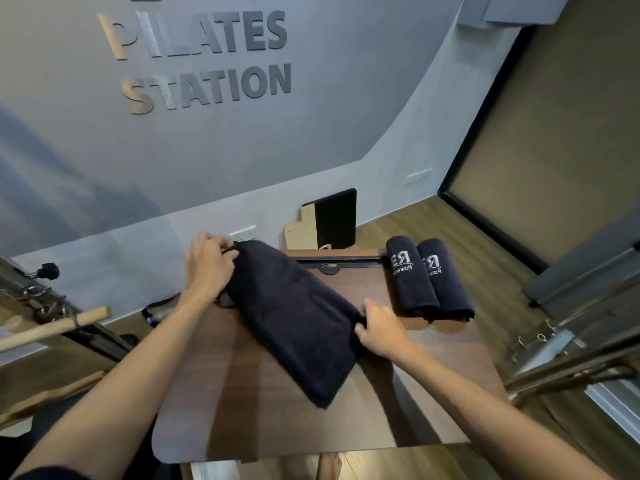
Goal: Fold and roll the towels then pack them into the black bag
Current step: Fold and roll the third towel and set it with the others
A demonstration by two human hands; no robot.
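Two rolled towels (427, 277) already lie side by side at the far right corner of the table (433, 403), logos up, touching each other. I have a third towel (296, 320), folded into a long dark strip, lying diagonally across the middle of the table, its far end near the far edge and its near end toward the centre. My left hand (207, 266) pinches the far end of the strip, fingers curled round the cloth; my right hand (381, 329) grips the strip's right edge, partway down, thumb and fingers closed on the fabric. I judge the folding of this towel done or nearly so, with the rolling not yet begun, since the strip is flat along its whole length. The next move, as I see it, calls for squaring the strip on the table, then turning one end over tightly and rolling it evenly so the edges do not splay. A black strap (157, 308) shows just off the table's left edge; I cannot tell whether it belongs to the black bag, which I otherwise do not see. Packing, I judge, is not started.
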